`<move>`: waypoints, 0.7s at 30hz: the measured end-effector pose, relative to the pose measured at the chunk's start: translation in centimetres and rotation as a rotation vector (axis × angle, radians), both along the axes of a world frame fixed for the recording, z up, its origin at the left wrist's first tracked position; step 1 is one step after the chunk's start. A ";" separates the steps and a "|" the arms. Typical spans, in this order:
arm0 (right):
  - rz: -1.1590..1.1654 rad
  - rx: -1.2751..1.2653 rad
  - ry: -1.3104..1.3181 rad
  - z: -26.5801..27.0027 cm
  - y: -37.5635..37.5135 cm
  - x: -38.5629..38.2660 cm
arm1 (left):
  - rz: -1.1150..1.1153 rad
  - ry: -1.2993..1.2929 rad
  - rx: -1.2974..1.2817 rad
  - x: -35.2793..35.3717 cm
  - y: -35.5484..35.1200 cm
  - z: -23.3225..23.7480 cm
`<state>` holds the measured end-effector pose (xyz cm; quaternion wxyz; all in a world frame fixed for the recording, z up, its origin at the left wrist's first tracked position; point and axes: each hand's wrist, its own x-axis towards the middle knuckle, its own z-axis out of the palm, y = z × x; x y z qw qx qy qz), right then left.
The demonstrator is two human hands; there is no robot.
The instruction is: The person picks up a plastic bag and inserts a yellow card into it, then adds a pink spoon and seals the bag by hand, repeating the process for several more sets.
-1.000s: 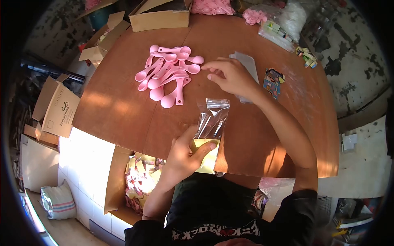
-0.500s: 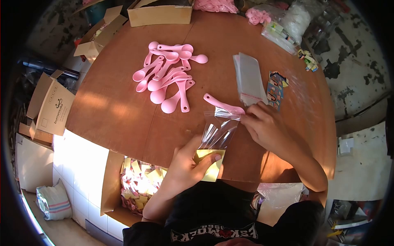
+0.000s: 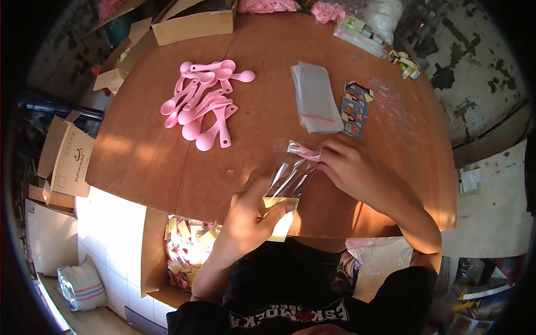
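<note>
My left hand [image 3: 251, 215] is closed on the lower end of a clear plastic bag [image 3: 287, 177], its thumb pressed over a yellow card [image 3: 285, 229] there. At the bag's upper end a pink measuring spoon [image 3: 304, 151] lies crosswise, partly covered by shiny film. My right hand [image 3: 343, 164] pinches at the spoon's right end, by the bag's edge; its fingertips are partly hidden. Farther left on the table is a loose pile of pink measuring spoons [image 3: 205, 100]. Beyond my right hand lies a stack of clear plastic bags [image 3: 315, 97], beside printed cards [image 3: 353, 114].
The brown table [image 3: 145, 162] has a curved edge. A carton [image 3: 195, 25] and pink bundles [image 3: 268, 5] stand at its far side. Below the front edge, an open box [image 3: 153, 245] contains pink and yellow packs. Another carton [image 3: 70, 156] stands at left.
The spoon has come down to the bag's mouth and turned, and film now covers part of it. My right hand moved slightly left with it. The view has shifted.
</note>
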<state>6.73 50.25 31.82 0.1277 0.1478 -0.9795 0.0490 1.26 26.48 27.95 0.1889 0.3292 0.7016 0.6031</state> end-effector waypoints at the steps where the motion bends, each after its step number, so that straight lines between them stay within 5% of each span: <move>1: 0.003 -0.006 0.007 -0.2 0.0 -0.3 | -0.002 -0.053 -0.066 0.2 -0.1 0.7; 7: -0.139 -0.254 -0.082 3.2 1.0 0.4 | -0.005 -0.040 0.006 0.6 0.5 0.0; 9: -0.246 -0.826 -0.004 5.4 1.5 1.2 | -0.038 0.006 0.018 0.7 1.1 -0.7; 10: -0.255 -0.827 0.002 5.5 1.4 1.4 | -0.067 0.051 0.034 0.8 1.4 -0.9; 12: -0.150 -1.231 0.401 5.8 0.8 1.8 | -0.090 -0.025 0.010 1.3 2.1 -0.6; 21: -0.142 -1.218 0.158 4.3 -2.3 2.2 | -0.096 0.036 -0.037 2.5 3.1 0.3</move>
